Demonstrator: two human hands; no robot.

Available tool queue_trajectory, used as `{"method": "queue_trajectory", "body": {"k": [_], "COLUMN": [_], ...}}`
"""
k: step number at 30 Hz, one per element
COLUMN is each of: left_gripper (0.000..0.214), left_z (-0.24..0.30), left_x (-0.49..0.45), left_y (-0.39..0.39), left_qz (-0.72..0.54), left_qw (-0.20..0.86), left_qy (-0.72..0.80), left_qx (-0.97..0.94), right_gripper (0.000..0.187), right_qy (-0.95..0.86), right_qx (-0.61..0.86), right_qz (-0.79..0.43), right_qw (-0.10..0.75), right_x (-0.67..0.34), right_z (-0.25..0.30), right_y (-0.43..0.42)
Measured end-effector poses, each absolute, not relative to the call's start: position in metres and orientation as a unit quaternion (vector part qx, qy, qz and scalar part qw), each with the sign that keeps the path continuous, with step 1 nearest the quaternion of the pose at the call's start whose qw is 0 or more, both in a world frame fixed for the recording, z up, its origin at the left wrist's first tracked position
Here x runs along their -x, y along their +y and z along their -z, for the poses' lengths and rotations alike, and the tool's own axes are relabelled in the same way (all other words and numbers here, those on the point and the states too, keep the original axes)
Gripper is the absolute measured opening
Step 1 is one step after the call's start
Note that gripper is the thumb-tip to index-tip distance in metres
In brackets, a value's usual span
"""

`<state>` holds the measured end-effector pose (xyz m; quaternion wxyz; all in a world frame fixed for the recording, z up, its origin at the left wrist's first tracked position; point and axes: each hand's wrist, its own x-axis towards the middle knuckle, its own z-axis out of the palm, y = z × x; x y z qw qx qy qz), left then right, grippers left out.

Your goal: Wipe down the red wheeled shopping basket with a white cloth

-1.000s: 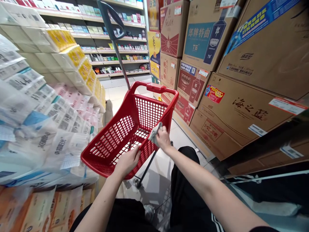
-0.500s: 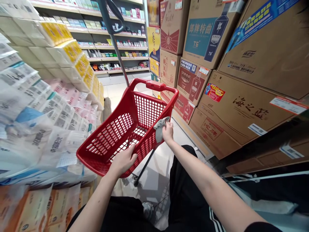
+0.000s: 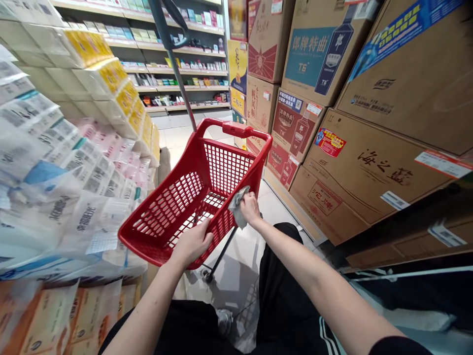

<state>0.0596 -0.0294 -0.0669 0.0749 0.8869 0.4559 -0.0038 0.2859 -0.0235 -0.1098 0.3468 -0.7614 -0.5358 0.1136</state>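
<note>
A red shopping trolley with a plastic basket point(image 3: 221, 213) stands just ahead, near eleven o'clock. The left hand point(image 3: 194, 241) is closed over its near rim; the right hand point(image 3: 250, 208) holds a bunched grey cloth point(image 3: 237, 208) against that side. Tissue packs point(image 3: 111, 98) rise at ten o'clock, liquor cartons point(image 3: 303, 64) at two.

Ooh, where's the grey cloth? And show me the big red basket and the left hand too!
Grey cloth point(image 3: 237, 209): head view, on its crumpled middle.
Red basket point(image 3: 198, 160): head view, on its solid inner wall near the far end.
Left hand point(image 3: 191, 242): head view, on the back of the hand.
</note>
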Motion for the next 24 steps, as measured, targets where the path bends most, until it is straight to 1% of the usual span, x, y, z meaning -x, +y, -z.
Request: {"method": "queue_trajectory", "body": {"k": [3, 6, 9, 12, 14, 16, 18, 20, 24], "left_gripper": [0.032, 0.032, 0.031, 0.029, 0.029, 0.029, 0.029, 0.030, 0.030], "left_z": [0.066, 0.066, 0.064, 0.063, 0.062, 0.063, 0.063, 0.064, 0.062], "left_x": [-0.058, -0.057, -0.056, -0.057, -0.058, -0.060, -0.062, -0.065, -0.071], "left_y": [-0.032, -0.034, -0.034, -0.034, -0.033, -0.033, -0.033, -0.034, -0.035], "left_qz": [0.010, 0.012, 0.016, 0.019, 0.017, 0.012, 0.008, 0.008, 0.016], "left_qw": [0.075, 0.069, 0.070, 0.081, 0.092, 0.099, 0.100, 0.097, 0.091], "left_qy": [0.450, 0.448, 0.448, 0.454, 0.461, 0.463, 0.460, 0.457, 0.465], "left_qx": [-0.890, -0.891, -0.891, -0.887, -0.883, -0.881, -0.882, -0.884, -0.880], "right_gripper": [0.023, 0.022, 0.024, 0.025, 0.029, 0.036, 0.041, 0.042, 0.040], "right_qy": [-0.473, -0.472, -0.491, -0.520, -0.537, -0.529, -0.499, -0.503, -0.577], "right_qx": [0.808, 0.807, 0.789, 0.761, 0.737, 0.721, 0.728, 0.738, 0.745], "right_qz": [-0.143, -0.174, -0.188, -0.194, -0.151, -0.071, -0.009, 0.007, -0.012], "right_qw": [0.322, 0.310, 0.317, 0.337, 0.383, 0.443, 0.470, 0.450, 0.335], "right_x": [-0.319, -0.338, -0.341, -0.338, -0.338, -0.339, -0.339, -0.335, -0.301], "right_z": [0.111, 0.122, 0.132, 0.126, 0.110, 0.088, 0.064, 0.047, 0.045], "right_y": [0.001, 0.009, -0.001, -0.017, -0.024, -0.024, -0.018, -0.011, -0.012]}}
